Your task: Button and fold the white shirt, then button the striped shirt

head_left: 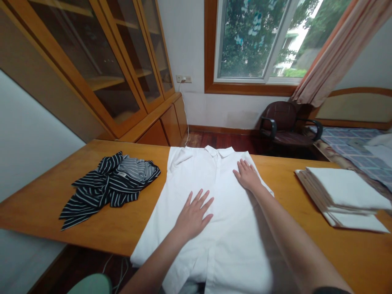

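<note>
A white collared shirt (220, 232) lies spread on the wooden table, its collar at the far edge and its lower end hanging toward me over the near edge. My left hand (193, 215) rests palm down near the middle of the shirt, fingers spread. Farther off, my right hand (247, 175) is flat on the upper right part of the shirt, below the shoulder, with its fingers stretched out. Neither hand grips anything. Some creases show at the shirt's upper left shoulder and lower front.
On the table (33, 200), a crumpled black-and-white striped garment (107, 183) lies left of the shirt. A stack of folded white cloth or boards (346, 192) sits at the right. Beyond stand a glass-door cabinet (153, 106), an armchair (280, 118) and a bed (358, 143).
</note>
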{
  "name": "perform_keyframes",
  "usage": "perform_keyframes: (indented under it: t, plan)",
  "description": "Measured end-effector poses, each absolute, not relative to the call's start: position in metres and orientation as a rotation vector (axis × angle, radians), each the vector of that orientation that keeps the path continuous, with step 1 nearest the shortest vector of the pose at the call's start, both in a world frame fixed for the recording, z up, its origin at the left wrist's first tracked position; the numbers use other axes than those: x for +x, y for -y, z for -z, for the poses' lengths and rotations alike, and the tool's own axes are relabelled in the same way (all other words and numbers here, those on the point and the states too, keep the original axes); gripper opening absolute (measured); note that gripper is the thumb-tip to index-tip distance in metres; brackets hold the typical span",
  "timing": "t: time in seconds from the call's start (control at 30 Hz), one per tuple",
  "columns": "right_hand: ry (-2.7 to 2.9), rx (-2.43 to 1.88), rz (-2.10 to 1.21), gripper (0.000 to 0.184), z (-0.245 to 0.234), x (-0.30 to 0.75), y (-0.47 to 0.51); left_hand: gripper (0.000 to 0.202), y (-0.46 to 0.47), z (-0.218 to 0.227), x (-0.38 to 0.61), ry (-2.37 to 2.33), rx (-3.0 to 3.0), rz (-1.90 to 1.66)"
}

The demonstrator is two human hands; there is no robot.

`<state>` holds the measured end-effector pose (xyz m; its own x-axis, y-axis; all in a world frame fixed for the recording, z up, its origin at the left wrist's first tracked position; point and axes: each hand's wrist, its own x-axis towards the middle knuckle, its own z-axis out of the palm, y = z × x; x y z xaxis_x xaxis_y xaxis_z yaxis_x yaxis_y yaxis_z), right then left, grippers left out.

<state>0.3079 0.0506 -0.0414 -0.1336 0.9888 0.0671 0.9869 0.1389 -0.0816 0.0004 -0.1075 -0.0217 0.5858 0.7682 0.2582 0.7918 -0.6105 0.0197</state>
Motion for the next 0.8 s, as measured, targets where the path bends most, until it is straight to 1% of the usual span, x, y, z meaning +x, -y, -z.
perform_keyframes:
  t: [0.17, 0.37, 0.53, 0.7, 0.8]
  plan:
    - [2.177, -2.097, -0.040, 0.069, 0.043, 0.319, -0.080, 0.056, 0.108, 0.021, 0.001, 1.357, -2.707, 0.340]
    - [2.174, -2.069, -0.001, 0.067, 0.046, 0.312, -0.072, 0.056, 0.109, 0.021, 0.001, 1.376, -2.710, 0.334]
    - [2.290, -1.929, 0.027, 0.062, 0.042, 0.290, -0.034, 0.056, 0.109, 0.020, 0.001, 1.367, -2.709, 0.342]
    - [2.393, -1.738, 0.036, 0.062, 0.035, 0.248, 0.029, 0.056, 0.107, 0.023, 0.002, 1.372, -2.694, 0.352]
    - [2.451, -1.594, 0.023, 0.058, 0.033, 0.226, 0.065, 0.057, 0.108, 0.024, 0.002, 1.383, -2.673, 0.357]
